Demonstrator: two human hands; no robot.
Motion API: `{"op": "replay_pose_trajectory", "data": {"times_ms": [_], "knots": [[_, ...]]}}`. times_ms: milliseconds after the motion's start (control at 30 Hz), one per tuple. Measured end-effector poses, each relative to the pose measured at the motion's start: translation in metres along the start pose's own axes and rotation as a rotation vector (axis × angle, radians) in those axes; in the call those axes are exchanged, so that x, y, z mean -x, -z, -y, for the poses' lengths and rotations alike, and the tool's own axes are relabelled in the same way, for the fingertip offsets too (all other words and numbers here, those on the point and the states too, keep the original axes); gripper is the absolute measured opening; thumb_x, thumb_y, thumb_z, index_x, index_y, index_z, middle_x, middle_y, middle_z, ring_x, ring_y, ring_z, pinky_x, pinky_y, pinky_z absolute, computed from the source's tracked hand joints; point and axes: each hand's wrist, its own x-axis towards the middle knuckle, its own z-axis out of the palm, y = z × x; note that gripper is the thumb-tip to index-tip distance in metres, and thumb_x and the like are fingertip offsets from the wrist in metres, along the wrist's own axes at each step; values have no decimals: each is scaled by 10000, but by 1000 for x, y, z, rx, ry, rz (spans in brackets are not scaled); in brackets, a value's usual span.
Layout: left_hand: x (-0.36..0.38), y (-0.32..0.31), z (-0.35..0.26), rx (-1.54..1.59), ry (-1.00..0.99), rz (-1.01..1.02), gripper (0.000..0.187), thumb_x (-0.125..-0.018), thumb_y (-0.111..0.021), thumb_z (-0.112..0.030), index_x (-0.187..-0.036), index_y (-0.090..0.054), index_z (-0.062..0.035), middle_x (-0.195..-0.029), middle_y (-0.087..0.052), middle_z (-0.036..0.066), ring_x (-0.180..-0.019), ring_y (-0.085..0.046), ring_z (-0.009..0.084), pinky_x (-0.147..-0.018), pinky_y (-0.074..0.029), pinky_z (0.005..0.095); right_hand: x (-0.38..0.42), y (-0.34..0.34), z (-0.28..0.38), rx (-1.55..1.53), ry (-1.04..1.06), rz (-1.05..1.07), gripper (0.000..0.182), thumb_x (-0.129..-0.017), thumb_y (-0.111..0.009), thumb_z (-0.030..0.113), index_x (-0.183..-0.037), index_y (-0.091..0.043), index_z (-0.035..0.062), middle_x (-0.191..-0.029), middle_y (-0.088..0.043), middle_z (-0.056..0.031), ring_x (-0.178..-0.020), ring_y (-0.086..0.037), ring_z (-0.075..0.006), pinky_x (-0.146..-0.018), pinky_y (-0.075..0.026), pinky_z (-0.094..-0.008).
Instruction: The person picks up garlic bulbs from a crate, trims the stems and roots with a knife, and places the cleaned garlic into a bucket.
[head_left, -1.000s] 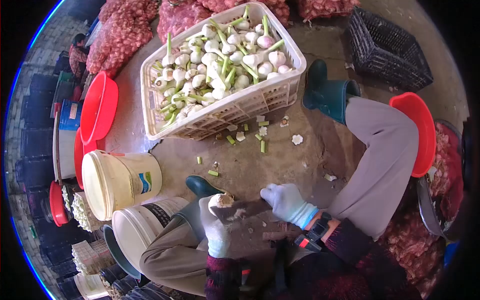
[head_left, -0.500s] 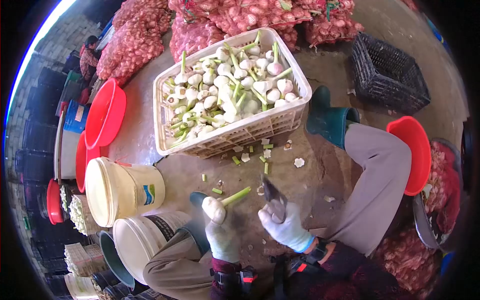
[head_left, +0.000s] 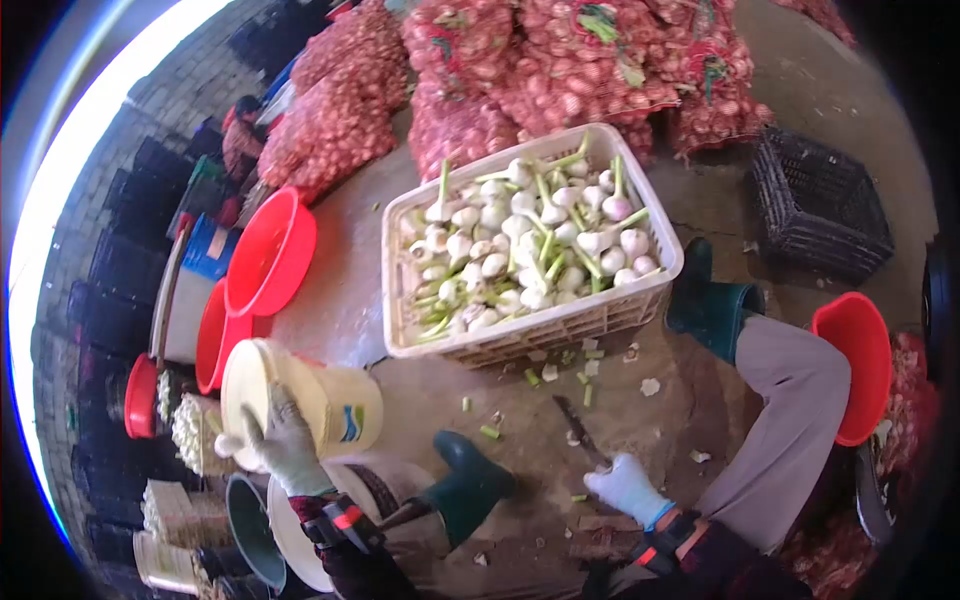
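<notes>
My left hand (head_left: 285,448), in a pale glove, reaches to the left in front of the yellowish-white bucket (head_left: 345,405), its fingers spread. Just past the fingertips is a garlic bulb (head_left: 230,444) with a bit of green stem, apparently apart from the hand. My right hand (head_left: 628,488), also gloved, is closed around the handle of a knife (head_left: 580,432), whose dark blade points up and to the left. Ahead of both hands stands a whitish plastic crate (head_left: 540,345) heaped with stemmed garlic bulbs (head_left: 530,240).
Cut green stem pieces (head_left: 490,432) and skins litter the floor. Red mesh sacks (head_left: 570,85) are piled behind the crate. Red basins (head_left: 270,250) stand left; a black crate (head_left: 820,205) and a red tub (head_left: 855,370) are right. Another person (head_left: 242,140) sits far left.
My left hand has swung left from between my knees, opening, and the garlic bulb has left its grasp. My right hand still holds the knife, now lower and further right. The view has shifted.
</notes>
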Motion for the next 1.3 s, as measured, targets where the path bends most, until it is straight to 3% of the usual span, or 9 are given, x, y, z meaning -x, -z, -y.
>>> {"op": "replay_pose_trajectory", "data": {"times_ms": [200,267,367,500,800,1000,1100,1200,1300], "knots": [[-38,-79,225,-1264,3,563,268,-772,-647,-7,-1039,-659,1,-962,-657,59,-871,-603,119,-782,-491,251,-8,6,4,47,32,65,382,-760,-668,364,-838,-634,-8,-722,-656,-188,-710,-654,-342,-665,-500,-404],[-63,-87,281,-1778,-300,978,359,-722,-632,8,-1073,-661,-62,-1025,-663,139,-931,-643,233,-822,-506,326,-8,15,19,33,-76,119,374,-789,-715,332,-894,-635,-17,-705,-624,-54,-639,-567,-135,-608,-472,-323],[-87,-99,329,-2356,-283,1396,461,-698,-634,-10,-1148,-610,-110,-1171,-579,190,-996,-614,378,-853,-505,438,-12,11,18,-115,64,-63,389,-798,-716,310,-938,-632,-43,-709,-656,-182,-647,-650,-285,-594,-488,-389],[-73,-117,353,-2571,-221,1401,376,-704,-627,-21,-1072,-561,-56,-1130,-553,179,-988,-607,391,-811,-514,457,-17,26,38,-158,-29,-22,373,-797,-711,263,-1016,-632,-28,-736,-661,-113,-648,-608,-201,-612,-474,-359],[-79,-108,323,-2184,-90,1229,489,-714,-578,-29,-1198,-588,-92,-1078,-652,169,-972,-633,353,-801,-518,400,-13,44,43,-209,-214,88,351,-802,-687,247,-1037,-643,-10,-738,-671,-117,-684,-640,-187,-609,-484,-359],[-51,-138,215,-872,444,684,498,-828,-597,-68,-1307,-470,-22,-1071,-616,94,-874,-638,156,-723,-530,278,-6,45,28,-194,1,-32,352,-806,-704,345,-840,-629,3,-647,-589,-82,-623,-568,-221,-603,-467,-345],[18,-130,188,-964,223,593,491,-843,-641,-94,-1304,-482,-33,-1086,-587,53,-895,-584,113,-747,-469,217,3,51,33,-34,133,11,350,-817,-687,354,-872,-629,13,-649,-609,-120,-635,-612,-320,-622,-486,-394],[108,-115,169,-993,397,428,428,-795,-658,-50,-1208,-549,-23,-1029,-593,34,-886,-577,121,-771,-475,252,18,46,44,-306,210,-52,318,-827,-712,284,-743,-556,19,-583,-483,-78,-538,-430,-151,-525,-388,-328],[160,-55,157,-1058,457,485,412,-762,-664,13,-1158,-552,-12,-1001,-597,37,-870,-581,115,-797,-490,266,35,60,62,41,344,-40,239,-777,-713,241,-823,-579,48,-717,-618,-110,-646,-612,-347,-569,-467,-423]]}}
